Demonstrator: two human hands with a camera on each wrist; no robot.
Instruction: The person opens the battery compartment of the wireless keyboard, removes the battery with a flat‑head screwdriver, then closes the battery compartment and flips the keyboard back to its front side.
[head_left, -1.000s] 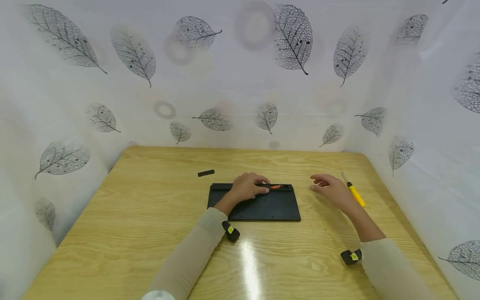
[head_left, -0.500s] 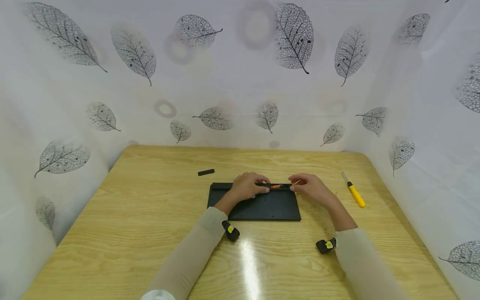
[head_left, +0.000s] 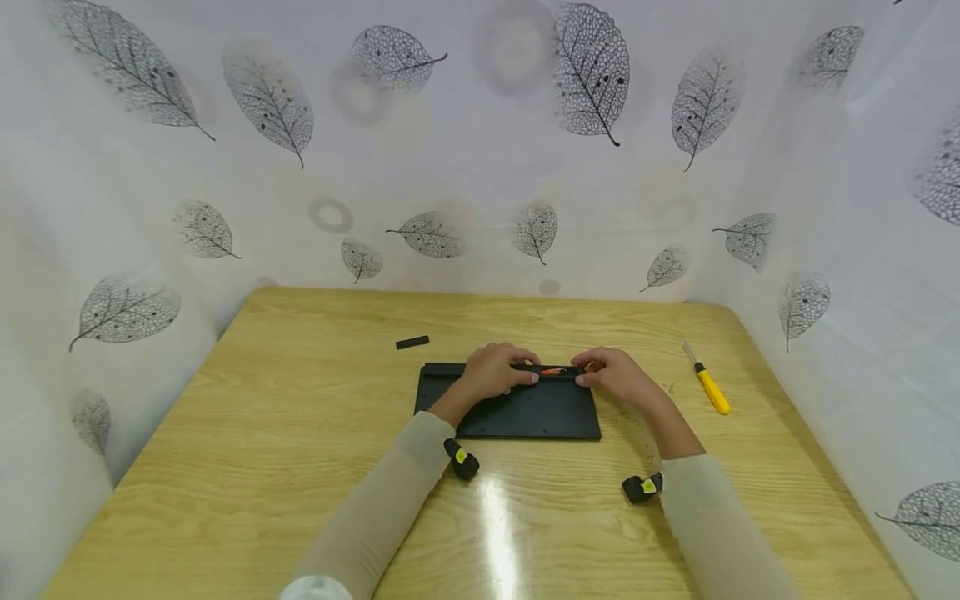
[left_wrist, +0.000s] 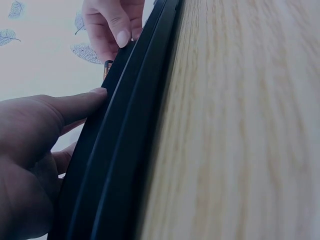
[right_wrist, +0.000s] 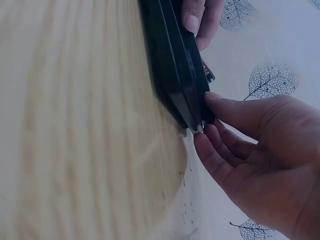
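A flat black keyboard (head_left: 536,417) lies bottom side up on the table, its raised bar along the far edge. In an open compartment of that bar shows an orange-and-black battery (head_left: 553,372), its end sticking up in the right wrist view. My left hand (head_left: 495,371) grips the bar left of the battery, thumb on the near side and fingers over the back. At the right end, my right hand (head_left: 611,372) pinches the keyboard's far corner; in the right wrist view the thumb (right_wrist: 240,112) lies on one face and the fingertips curl beneath the end.
A small black strip, like a battery cover (head_left: 412,342), lies behind the keyboard to the left. To the right rests a screwdriver (head_left: 712,389) with a yellow handle. A leaf-patterned white curtain (head_left: 480,167) encloses the wooden table (head_left: 300,433) at the back and sides.
My right hand has moved left from beside the screwdriver to the keyboard's right end and now pinches its corner. The left hand and keyboard have stayed in place.
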